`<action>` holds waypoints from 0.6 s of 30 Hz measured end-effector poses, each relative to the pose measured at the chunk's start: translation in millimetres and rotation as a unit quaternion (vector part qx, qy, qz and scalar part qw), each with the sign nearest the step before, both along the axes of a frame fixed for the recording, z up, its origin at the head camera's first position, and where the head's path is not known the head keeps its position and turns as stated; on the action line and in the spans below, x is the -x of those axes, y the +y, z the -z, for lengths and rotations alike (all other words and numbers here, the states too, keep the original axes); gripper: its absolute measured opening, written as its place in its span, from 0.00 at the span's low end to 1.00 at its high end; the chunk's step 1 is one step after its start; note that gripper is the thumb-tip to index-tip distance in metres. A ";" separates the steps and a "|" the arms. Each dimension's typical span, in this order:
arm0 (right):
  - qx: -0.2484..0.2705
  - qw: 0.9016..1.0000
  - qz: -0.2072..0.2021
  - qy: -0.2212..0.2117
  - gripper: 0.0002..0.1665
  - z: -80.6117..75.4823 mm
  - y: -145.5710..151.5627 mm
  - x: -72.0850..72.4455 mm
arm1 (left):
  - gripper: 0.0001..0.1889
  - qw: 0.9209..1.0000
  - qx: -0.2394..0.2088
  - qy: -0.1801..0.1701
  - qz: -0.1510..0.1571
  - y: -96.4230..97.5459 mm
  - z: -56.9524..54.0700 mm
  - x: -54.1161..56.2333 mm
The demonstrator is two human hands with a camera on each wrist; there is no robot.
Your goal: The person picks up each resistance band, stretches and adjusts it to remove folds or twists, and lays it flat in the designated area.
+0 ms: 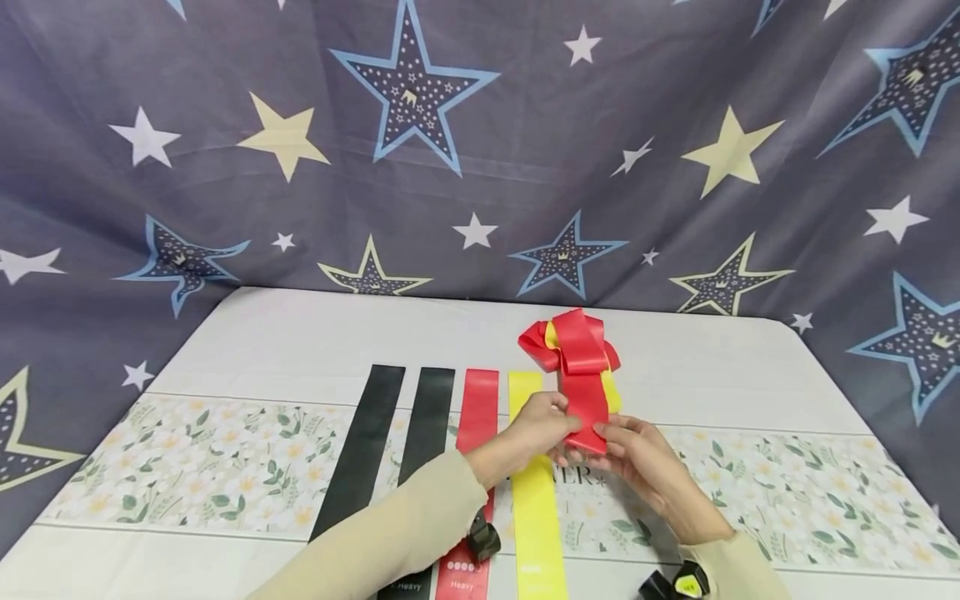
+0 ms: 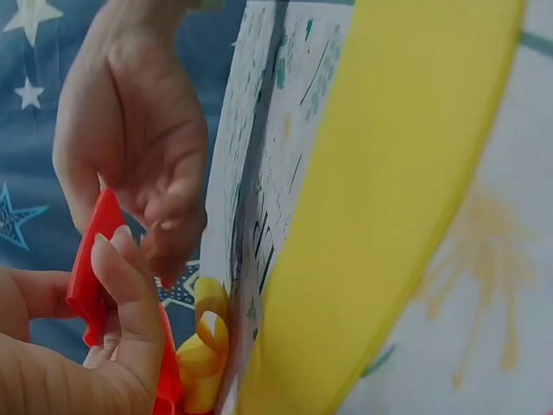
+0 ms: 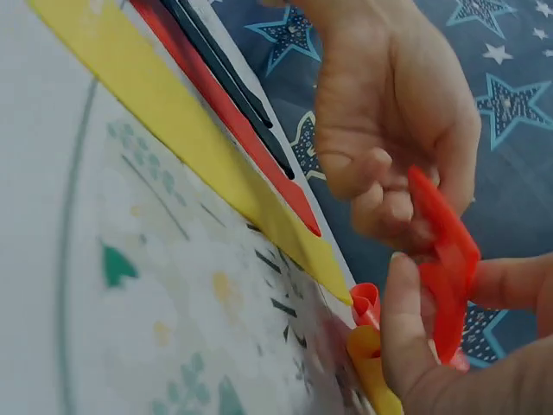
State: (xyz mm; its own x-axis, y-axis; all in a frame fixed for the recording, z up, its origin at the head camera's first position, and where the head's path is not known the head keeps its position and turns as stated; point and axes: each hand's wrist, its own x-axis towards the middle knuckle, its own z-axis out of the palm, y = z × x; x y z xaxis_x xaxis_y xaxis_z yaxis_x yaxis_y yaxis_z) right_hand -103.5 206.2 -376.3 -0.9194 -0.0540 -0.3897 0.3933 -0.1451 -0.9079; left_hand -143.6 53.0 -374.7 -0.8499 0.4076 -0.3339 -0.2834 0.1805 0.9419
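Observation:
Both hands hold the near end of a red resistance band point(image 1: 585, 400), raised just off the table. My left hand point(image 1: 543, 423) pinches its left edge between thumb and fingers. On the opposite edge, the right hand point(image 1: 647, 461) grips with its thumb on top and fingers beneath. In the right wrist view the held red end point(image 3: 449, 268) looks folded or bent between the hands. Farther back, the red band runs into a loose, looped heap with a yellow band point(image 1: 611, 392) partly hidden under it.
Left of the hands, a yellow band point(image 1: 536, 517), a red band point(image 1: 477, 404) and two black bands point(image 1: 375, 417) point(image 1: 435, 408) lie flat side by side. My left forearm crosses over several. The white table point(image 1: 337, 325) has a floral strip point(image 1: 225, 458); a starry cloth point(image 1: 525, 183) hangs behind.

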 end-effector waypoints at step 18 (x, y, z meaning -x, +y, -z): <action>0.119 0.992 0.009 -0.036 0.20 12.4 -10.8 54.2 | 0.06 0.999 -0.005 0.009 0.032 -10.1 -5.3 -17.8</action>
